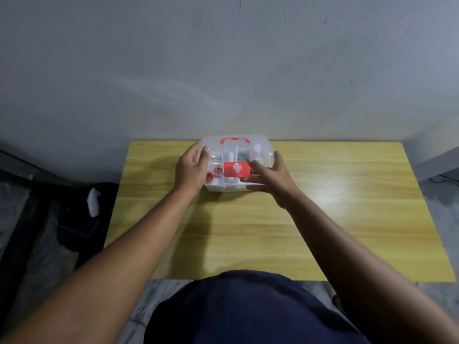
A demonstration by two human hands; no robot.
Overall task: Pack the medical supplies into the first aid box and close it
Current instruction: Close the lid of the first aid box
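A clear plastic first aid box [263, 147] with a red handle [234, 140] stands at the far middle of the wooden table [323, 219]. Its clear lid is down over the box, with a red latch [236, 169] bearing a white cross at the front. Through the plastic I see red-capped rolls [214, 173], white bottles and a dark item. My left hand [191, 170] grips the box's left side, thumb on the lid. My right hand [269, 177] holds the front right, thumb next to the latch.
The table's far edge meets a grey wall [223, 70]. Dark cloth with a white item [93, 202] lies on the floor to the left. My dark-clothed lap [248, 309] is at the table's near edge.
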